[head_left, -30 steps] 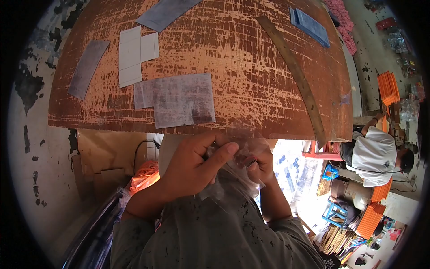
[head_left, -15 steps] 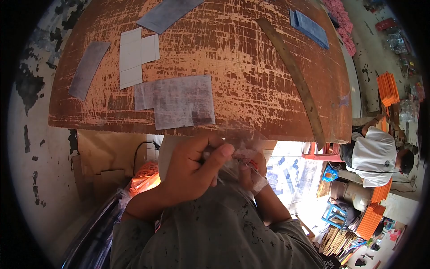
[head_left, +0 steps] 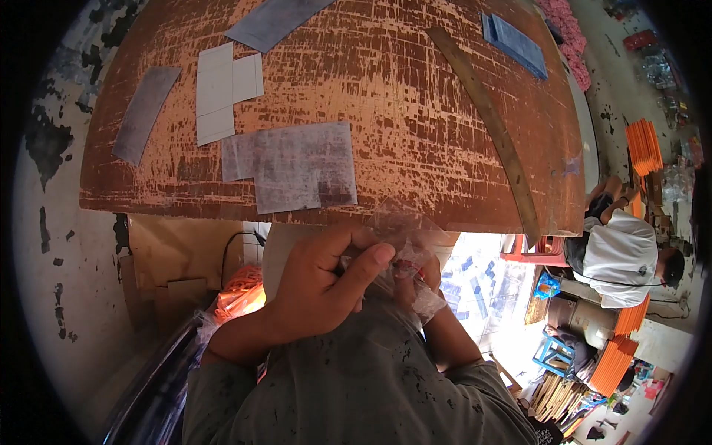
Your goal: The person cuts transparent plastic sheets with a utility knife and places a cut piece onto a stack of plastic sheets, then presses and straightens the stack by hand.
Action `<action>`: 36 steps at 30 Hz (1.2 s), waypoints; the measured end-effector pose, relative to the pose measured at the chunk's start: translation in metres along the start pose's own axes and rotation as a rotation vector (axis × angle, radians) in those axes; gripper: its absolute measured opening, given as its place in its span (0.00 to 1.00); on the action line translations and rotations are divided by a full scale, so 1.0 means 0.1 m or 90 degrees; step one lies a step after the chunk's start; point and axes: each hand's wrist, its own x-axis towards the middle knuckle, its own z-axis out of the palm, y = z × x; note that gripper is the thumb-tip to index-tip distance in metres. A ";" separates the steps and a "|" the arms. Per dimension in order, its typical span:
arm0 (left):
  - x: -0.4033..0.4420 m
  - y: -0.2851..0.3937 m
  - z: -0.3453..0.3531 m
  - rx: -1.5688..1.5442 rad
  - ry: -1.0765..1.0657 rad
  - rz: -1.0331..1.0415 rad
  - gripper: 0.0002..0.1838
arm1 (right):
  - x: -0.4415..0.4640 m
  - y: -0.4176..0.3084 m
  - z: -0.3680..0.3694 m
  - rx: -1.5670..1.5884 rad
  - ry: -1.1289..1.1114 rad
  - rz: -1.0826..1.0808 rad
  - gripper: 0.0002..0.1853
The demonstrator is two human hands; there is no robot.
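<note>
A crumpled sheet of clear plastic, perhaps a bag, is held in front of my chest, just off the table's near edge. My left hand pinches it between thumb and curled fingers. On the other side, my right hand grips the same plastic and is partly hidden behind it. A small red patch shows through the plastic between the hands; what it is I cannot make out.
On the worn brown table lie a white cut template, a grey cut piece, a long ruler-like strip and a blue folded piece. A person in a white shirt sits at the right beside orange stacks.
The plastic has shifted and spread a little upward between my hands, which stay close together. At the right, the seated person's arm and leg have moved slightly.
</note>
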 end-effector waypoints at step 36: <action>0.06 0.04 -0.03 0.105 -0.002 -0.029 0.10 | 0.04 -0.01 -0.21 0.136 -0.034 0.025 0.17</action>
